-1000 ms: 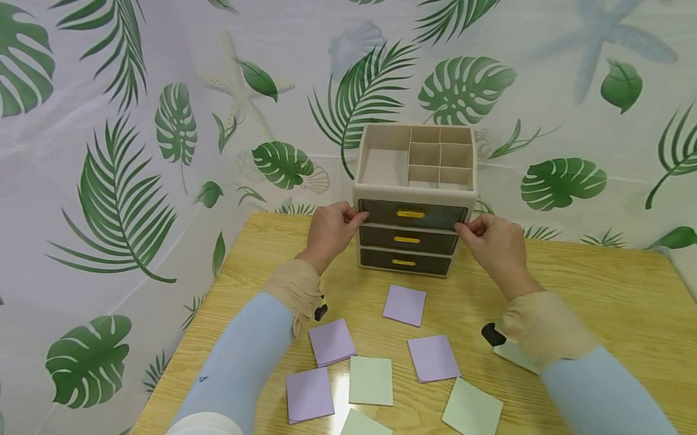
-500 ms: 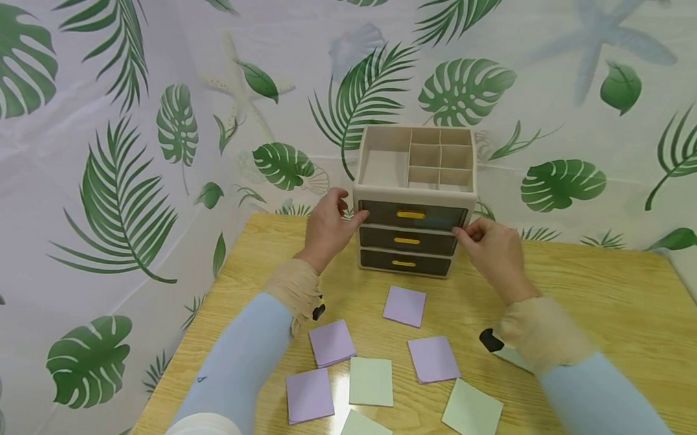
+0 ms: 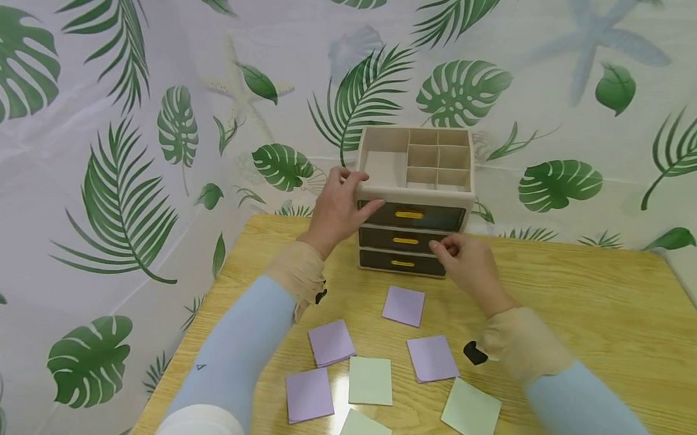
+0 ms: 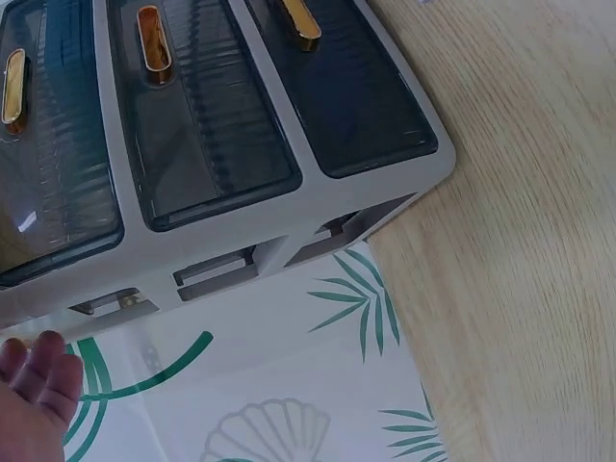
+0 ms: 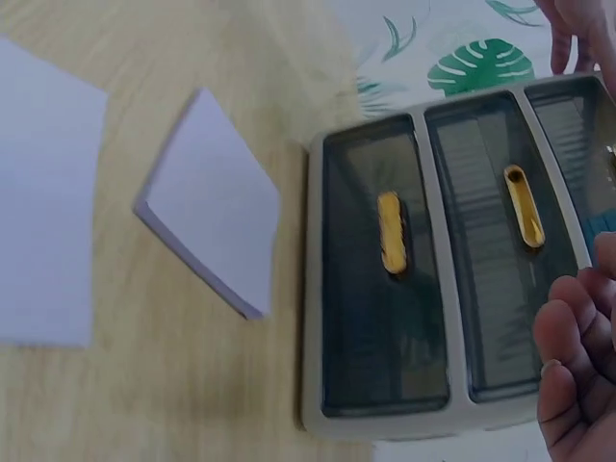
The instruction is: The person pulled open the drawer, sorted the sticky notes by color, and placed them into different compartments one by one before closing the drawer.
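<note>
A beige desktop organizer (image 3: pixel 415 197) stands against the wall, with three dark see-through drawers and yellow handles; all three drawers are closed. At its upper left corner is my left hand (image 3: pixel 336 209), fingers by the top rim and thumb stretched across the front of the top drawer (image 3: pixel 436 217). In the left wrist view these fingers (image 4: pixel 58 380) appear beside the organizer's side wall. My right hand (image 3: pixel 470 267) is in front of the right end of the middle drawer (image 3: pixel 377 237), fingers loosely bent and holding nothing. Whether its fingertips touch the drawer front cannot be told.
On the wooden table (image 3: pixel 601 319) lie square sticky-note pads: several purple ones, such as the pad (image 3: pixel 404 305) just before the organizer, and green ones (image 3: pixel 371 381) nearer me. The organizer's top has divided compartments (image 3: pixel 439 158). A leaf-patterned sheet (image 3: pixel 257 174) hangs behind.
My left hand has risen from the top drawer's left edge to the organizer's upper corner. My right hand has left the top drawer's right edge, moving down and left. The drawers look unchanged.
</note>
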`<move>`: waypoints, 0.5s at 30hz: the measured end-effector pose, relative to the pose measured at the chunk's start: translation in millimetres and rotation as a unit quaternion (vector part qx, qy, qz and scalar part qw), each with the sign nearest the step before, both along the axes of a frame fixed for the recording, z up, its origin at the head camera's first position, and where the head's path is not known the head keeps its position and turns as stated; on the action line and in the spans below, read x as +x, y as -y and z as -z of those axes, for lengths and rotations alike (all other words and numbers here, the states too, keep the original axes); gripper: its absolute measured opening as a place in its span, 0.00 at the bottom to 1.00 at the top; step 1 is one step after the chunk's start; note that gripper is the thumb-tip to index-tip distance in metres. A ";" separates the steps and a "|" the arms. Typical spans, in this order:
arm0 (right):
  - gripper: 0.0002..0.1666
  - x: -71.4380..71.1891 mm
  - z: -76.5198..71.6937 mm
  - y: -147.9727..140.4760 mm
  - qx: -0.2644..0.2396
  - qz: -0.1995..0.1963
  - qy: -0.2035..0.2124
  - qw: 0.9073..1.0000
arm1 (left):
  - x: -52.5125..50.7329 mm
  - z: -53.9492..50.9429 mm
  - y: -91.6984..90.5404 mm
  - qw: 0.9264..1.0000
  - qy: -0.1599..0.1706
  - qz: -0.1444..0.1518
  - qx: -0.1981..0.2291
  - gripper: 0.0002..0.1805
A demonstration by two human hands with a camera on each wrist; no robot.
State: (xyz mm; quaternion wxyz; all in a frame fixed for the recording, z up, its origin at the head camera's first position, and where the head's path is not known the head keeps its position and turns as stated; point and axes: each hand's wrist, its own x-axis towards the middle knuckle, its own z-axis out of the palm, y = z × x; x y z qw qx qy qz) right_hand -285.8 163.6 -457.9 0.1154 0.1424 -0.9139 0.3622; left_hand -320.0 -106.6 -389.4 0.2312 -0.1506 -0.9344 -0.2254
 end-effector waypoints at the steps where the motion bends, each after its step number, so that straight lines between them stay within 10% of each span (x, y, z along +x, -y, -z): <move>1: 0.25 0.8 2.4 3.0 -0.007 -0.004 0.019 1.000 | -0.8 -0.3 -0.8 1.000 0.012 0.001 0.001 0.32; 8: 0.32 2.1 16.0 30.6 -0.123 -0.010 0.155 0.980 | -4.5 1.8 -0.5 0.998 0.063 0.018 0.022 0.29; 15: 0.38 -1.4 22.3 50.5 -0.280 0.019 0.269 0.922 | -9.9 3.5 3.7 0.996 0.073 0.049 -0.002 0.26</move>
